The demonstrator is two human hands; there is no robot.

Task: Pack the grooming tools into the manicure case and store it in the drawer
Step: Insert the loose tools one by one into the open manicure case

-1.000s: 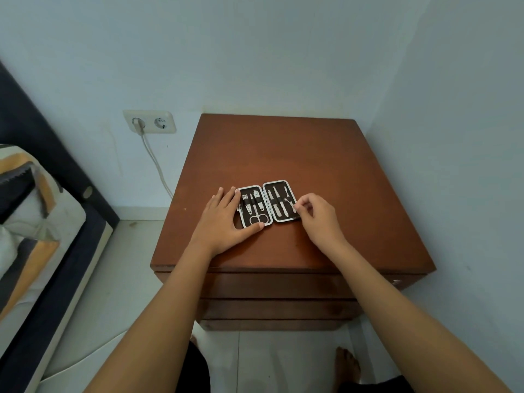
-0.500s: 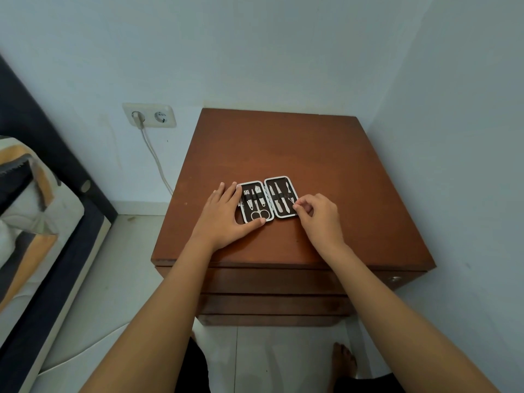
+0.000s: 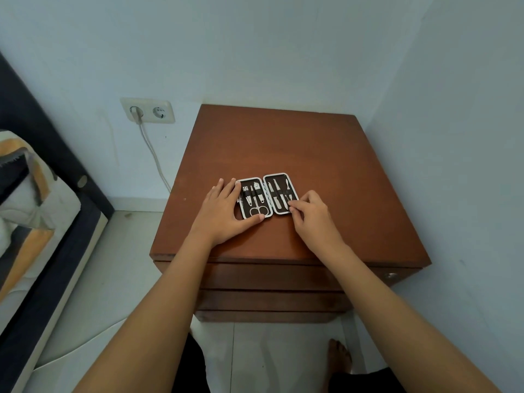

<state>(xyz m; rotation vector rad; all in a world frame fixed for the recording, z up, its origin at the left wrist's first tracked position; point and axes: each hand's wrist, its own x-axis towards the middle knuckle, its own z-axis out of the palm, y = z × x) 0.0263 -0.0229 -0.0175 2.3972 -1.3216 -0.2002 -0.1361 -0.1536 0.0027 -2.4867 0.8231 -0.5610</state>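
The manicure case (image 3: pixel 266 195) lies open flat on the brown nightstand (image 3: pixel 312 154), its two dark halves rimmed in white. Several metal grooming tools sit in loops inside; small scissors (image 3: pixel 258 210) lie in the left half. My left hand (image 3: pixel 224 214) rests flat against the case's left and near edges, thumb along the front. My right hand (image 3: pixel 312 215) has its fingertips pinched at the lower right corner of the right half, on the end of a tool or the rim; I cannot tell which. The drawers (image 3: pixel 269 279) below the top are closed.
A wall stands close behind and to the right of the nightstand. At the left are a wall socket (image 3: pixel 147 110) with a plugged cable and a bed (image 3: pixel 34 199) with a patterned cover. My foot (image 3: pixel 338 355) is on the tiled floor in front.
The hands have barely shifted; my right fingertips stay pinched at the case's right half. The view has tilted slightly, so the nightstand sits a little higher in frame.
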